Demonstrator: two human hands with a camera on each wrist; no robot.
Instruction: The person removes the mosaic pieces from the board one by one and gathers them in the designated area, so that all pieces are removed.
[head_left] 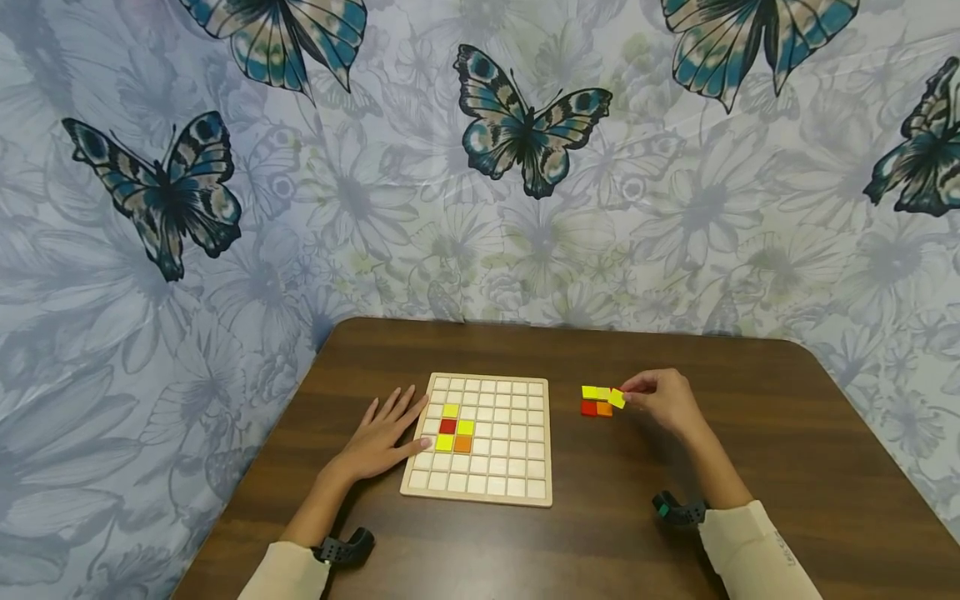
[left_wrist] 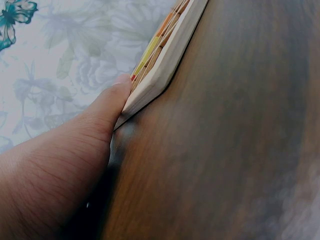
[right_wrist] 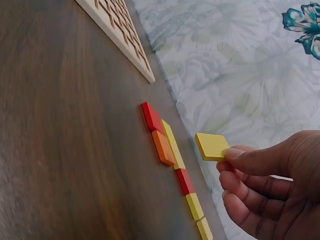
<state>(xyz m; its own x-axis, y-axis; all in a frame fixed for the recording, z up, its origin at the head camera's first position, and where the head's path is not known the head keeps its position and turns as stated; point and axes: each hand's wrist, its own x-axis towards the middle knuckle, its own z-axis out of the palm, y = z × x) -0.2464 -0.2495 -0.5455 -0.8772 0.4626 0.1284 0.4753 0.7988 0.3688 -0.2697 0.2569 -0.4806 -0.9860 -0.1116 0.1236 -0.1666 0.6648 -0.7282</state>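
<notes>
My right hand (head_left: 663, 400) pinches a square yellow tile (right_wrist: 212, 146) between thumb and fingers, held above the loose tiles. Beneath it on the table lie a red tile (right_wrist: 151, 117), an orange tile (right_wrist: 162, 147) and several more red and yellow ones in a row. My left hand (head_left: 382, 437) rests at the left edge of a pale wooden grid board (head_left: 498, 431), fingers spread and thumb over the rim. On the board's left side sit a red tile (head_left: 447, 427), an orange tile (head_left: 463, 444) and three yellow tiles (head_left: 450, 410).
The brown wooden table (head_left: 600, 533) reaches back to a wall covering (head_left: 405, 242) printed with flowers and butterflies. A dark band with a camera is on each wrist, the left band (head_left: 345, 548) near the table's front, the right band (head_left: 678, 508) beside the sleeve.
</notes>
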